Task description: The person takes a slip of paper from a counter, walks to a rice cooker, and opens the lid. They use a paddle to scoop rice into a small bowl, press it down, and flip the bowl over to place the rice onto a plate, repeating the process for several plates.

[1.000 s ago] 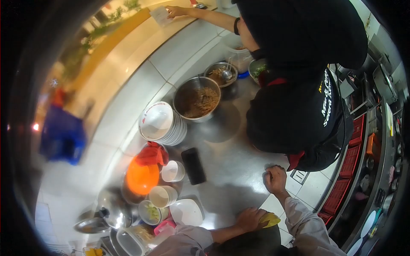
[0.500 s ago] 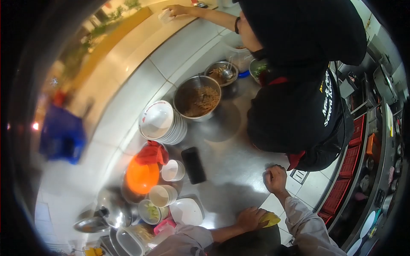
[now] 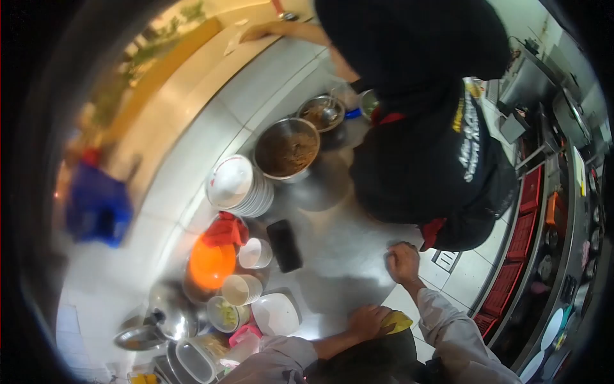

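Note:
My left hand [image 3: 367,320] rests at the near edge of the steel counter [image 3: 339,243], closed on a yellow cloth [image 3: 398,321]. My right hand [image 3: 401,262] is a closed fist pressed on the counter's right edge, holding nothing I can see. A black rectangular case [image 3: 284,245] lies on the steel ahead of both hands. A person in a black top [image 3: 422,141] leans over the counter, one hand [image 3: 256,32] on a white paper on the tiled ledge.
A stack of white bowls [image 3: 235,185], a steel pot of brown food [image 3: 286,150], an orange lid [image 3: 211,264] with a red cloth, small cups [image 3: 254,253] and a white dish [image 3: 276,313] crowd the left. Red crates [image 3: 527,211] line the right.
The view has shifted slightly, and the other person has leaned further over the counter. Their hand has slid left along the ledge. My hands stay where they were.

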Demonstrator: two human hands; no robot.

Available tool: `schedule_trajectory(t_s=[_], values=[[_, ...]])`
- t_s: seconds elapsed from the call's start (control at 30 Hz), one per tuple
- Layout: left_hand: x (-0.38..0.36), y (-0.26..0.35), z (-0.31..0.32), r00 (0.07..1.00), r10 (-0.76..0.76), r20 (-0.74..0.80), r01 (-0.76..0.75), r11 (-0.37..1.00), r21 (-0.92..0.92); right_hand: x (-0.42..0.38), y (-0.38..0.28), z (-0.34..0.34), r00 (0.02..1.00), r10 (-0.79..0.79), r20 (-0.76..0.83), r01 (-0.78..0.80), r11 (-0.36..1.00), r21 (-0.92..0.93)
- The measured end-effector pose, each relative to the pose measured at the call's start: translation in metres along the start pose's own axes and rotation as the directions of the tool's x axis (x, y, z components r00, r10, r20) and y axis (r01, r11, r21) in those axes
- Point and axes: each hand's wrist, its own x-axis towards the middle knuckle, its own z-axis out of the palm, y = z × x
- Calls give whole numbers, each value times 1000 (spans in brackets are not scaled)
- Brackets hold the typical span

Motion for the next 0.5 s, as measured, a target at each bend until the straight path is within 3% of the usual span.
schedule_trajectory(t_s=[0.03,0.1,0.13,0.17,0.23,0.33,0.4,0.5], values=[[-2,-2,2,999,31,14,-31,999,-5,-4,8,7,999,0,44,-1,1000,22],[-9,0,13,995,-95,42,93,994,59,-28,30,28,998,54,29,-56,996,76],[-8,-1,14,994,-90,70,84,993,83,-26,37,27,949,189,251,-213,974,75],[-3,-6,14,993,-73,95,63,992,106,-30,37,37,992,105,69,-111,990,87],[-9,-23,29,994,-110,-2,109,982,154,-27,30,35,998,45,34,-46,998,48],[6,4,10,994,51,-95,-31,978,206,-16,9,8,996,63,-57,-60,997,58],[3,10,6,996,-7,-85,25,978,209,-13,-1,-1,988,92,123,-93,996,-1],[4,7,15,991,-7,-130,33,979,202,-17,3,3,998,45,41,-44,998,-33]])
